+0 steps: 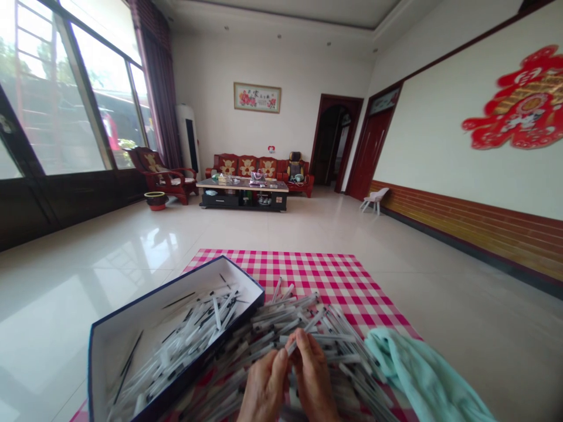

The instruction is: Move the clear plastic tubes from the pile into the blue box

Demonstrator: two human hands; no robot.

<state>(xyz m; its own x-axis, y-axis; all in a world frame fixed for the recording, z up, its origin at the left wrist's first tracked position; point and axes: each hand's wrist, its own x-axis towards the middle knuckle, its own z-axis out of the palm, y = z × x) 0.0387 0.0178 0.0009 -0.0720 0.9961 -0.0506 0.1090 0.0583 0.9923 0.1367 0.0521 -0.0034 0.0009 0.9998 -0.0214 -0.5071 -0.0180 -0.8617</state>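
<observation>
Low in the middle of the head view, my left hand (264,380) and my right hand (311,372) meet over a loose pile of pens (281,319). Thumbs and fingers of both hands are pinched together on one pen (291,347), a pale translucent barrel mostly covered by the fingers. The pile's pens have clear or whitish barrels, several with black ends. To the left, a shallow dark-blue box (224,264) with a white inside holds more such pens and some thin black sticks. The hands partly hide the pens beneath them.
A pink-and-white checked cloth (316,268) lies under the pile. A mint-green cloth (417,369) is heaped at the right. Farther back stand a low table (220,199), a red wooden sofa (281,167), a pot (156,202) and a small chair (373,200).
</observation>
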